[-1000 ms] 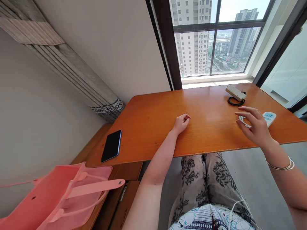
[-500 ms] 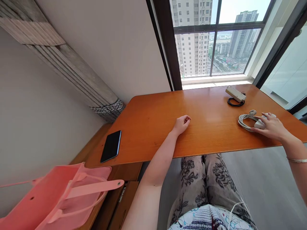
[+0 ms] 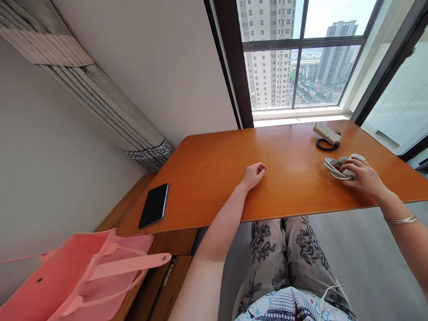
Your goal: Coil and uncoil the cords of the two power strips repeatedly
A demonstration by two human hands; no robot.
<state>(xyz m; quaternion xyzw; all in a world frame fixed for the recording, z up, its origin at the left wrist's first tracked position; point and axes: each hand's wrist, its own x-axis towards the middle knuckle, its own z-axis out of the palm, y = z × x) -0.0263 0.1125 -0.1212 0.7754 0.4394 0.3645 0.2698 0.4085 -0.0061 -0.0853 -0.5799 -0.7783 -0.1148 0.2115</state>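
On the right side of the table, my right hand (image 3: 363, 177) is closed around a white power strip (image 3: 357, 157), partly hidden by the fingers. Its white cord (image 3: 331, 166) is coiled in loops to the left of the hand. My left hand (image 3: 253, 175) rests on the wooden tabletop near the middle, fingers curled in, with nothing visible in it. Behind the right hand lies a second, beige power strip (image 3: 327, 133) with a black coiled cord (image 3: 323, 145).
The orange-brown table (image 3: 214, 178) spans the view, its front edge above my lap. A black tablet (image 3: 154, 206) lies at its left end. An open pink bag (image 3: 83, 276) stands at lower left. A window (image 3: 301, 43) is behind the table, a curtain (image 3: 110, 107) at left.
My right hand has closed on the white power strip and moved it a little left, its cord along with it. My left hand has stayed in place.
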